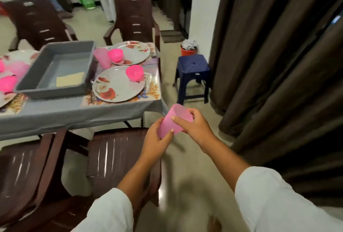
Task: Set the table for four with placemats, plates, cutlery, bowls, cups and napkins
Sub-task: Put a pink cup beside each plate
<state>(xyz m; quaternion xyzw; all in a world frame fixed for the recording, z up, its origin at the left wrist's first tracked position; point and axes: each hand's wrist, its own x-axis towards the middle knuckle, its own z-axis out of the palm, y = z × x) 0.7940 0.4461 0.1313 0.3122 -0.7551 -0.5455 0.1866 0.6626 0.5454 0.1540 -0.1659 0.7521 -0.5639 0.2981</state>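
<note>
A translucent pink cup (pixel 171 120) is held in both hands off the table's near right corner, tilted with its mouth up and to the right. My left hand (pixel 156 139) grips its base and my right hand (pixel 193 126) grips its rim end. On the grey-clothed table (pixel 74 113) lie two floral plates (pixel 117 85) (pixel 135 52) on placemats (pixel 152 92), each with a pink bowl (pixel 134 73) (pixel 115 54). Another pink cup (pixel 101 57) stands between the plates and the tray. More pink bowls (pixel 7 83) sit at the left.
A grey tray (pixel 55 68) holding a cream napkin (pixel 70 79) fills the table's middle. Brown plastic chairs (pixel 115 155) (pixel 136 18) stand around the table. A blue stool (pixel 193 75) and brown curtains (pixel 278 64) are on the right. People stand at the back.
</note>
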